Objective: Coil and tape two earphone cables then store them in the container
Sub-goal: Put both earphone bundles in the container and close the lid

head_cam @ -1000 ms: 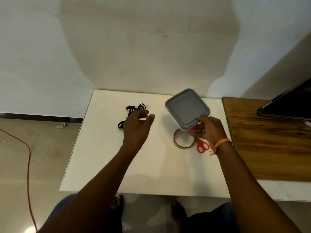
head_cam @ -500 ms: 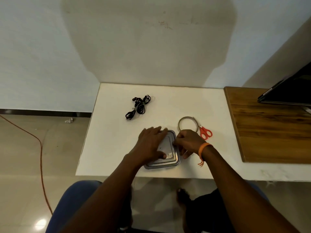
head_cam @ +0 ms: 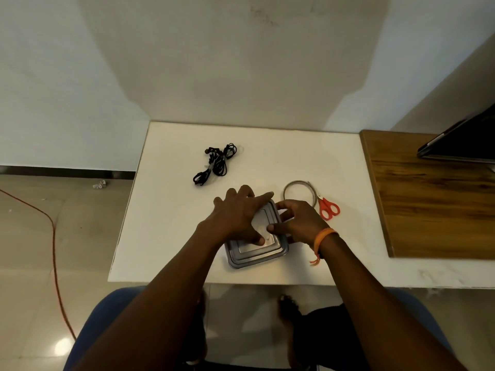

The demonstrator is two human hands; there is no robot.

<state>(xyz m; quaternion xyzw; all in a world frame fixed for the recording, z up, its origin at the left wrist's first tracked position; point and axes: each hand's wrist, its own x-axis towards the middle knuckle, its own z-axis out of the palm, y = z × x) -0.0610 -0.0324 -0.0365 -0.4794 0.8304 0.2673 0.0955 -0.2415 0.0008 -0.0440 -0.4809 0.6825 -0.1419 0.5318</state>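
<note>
Grey square lidded plastic container [head_cam: 256, 253] at near edge of white tabletop [head_cam: 166, 226], left hand [head_cam: 235, 214] spread flat on lid, right hand [head_cam: 297, 220] pinching its right rim; tangled black earphone cables [head_cam: 215, 164] lie well beyond, untouched.

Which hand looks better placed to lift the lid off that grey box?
Probably the right hand: its fingers curl around the right edge of the container, thumb on the lid. The left hand lies flat on top, better suited to steadying it.
</note>
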